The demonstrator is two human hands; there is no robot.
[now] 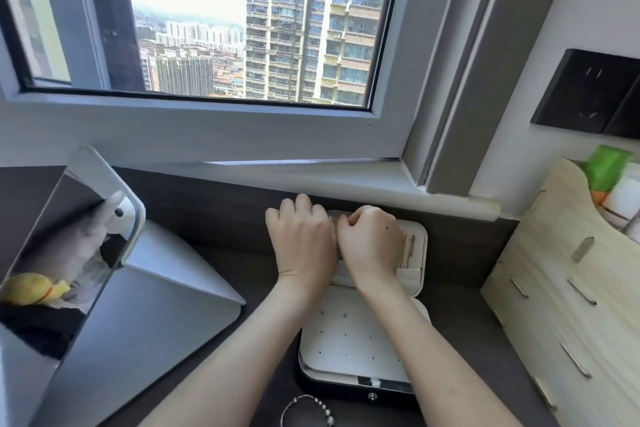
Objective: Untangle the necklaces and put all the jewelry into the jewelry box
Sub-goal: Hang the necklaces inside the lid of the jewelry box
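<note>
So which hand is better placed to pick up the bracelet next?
Left hand, probably: the bracelet lies beside its forearm, while the forearm of the right hand crosses over the box.

Jewelry box (346, 340) lies open on desk (225, 211), centre-right. Left hand (301, 239) and right hand (372, 243) side by side over its far half. Bracelet (323, 407) on desk just near of box. Mirror (69, 253) left, wooden organizer (561, 288) right, window (242, 28) behind.
</note>
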